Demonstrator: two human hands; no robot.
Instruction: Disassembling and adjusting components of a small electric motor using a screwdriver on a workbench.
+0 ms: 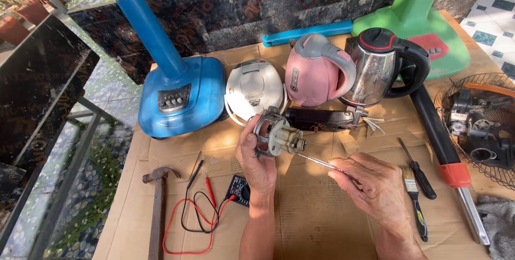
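My left hand (pixel 256 160) grips a small fan motor (pixel 274 135), a round metal and white housing with a short shaft end pointing right. My right hand (pixel 375 185) holds a thin metal screwdriver (pixel 319 162), its tip touching the motor's shaft end. Both hands hover above a sheet of cardboard (pixel 316 222). Under my left wrist lies a black multimeter (pixel 238 190) with red and black leads (pixel 188 222).
A rusty hammer (pixel 158 206) lies at the left. Behind stand a blue fan base (pixel 182 96), a white rice cooker (pixel 255 88), a pink kettle (pixel 316 69), a steel kettle (pixel 381 67) and a green fan base (pixel 424 29). A paintbrush (pixel 414 198), a black screwdriver (pixel 417 169), a black pole (pixel 442 142) and a wire fan guard (pixel 477 120) lie right.
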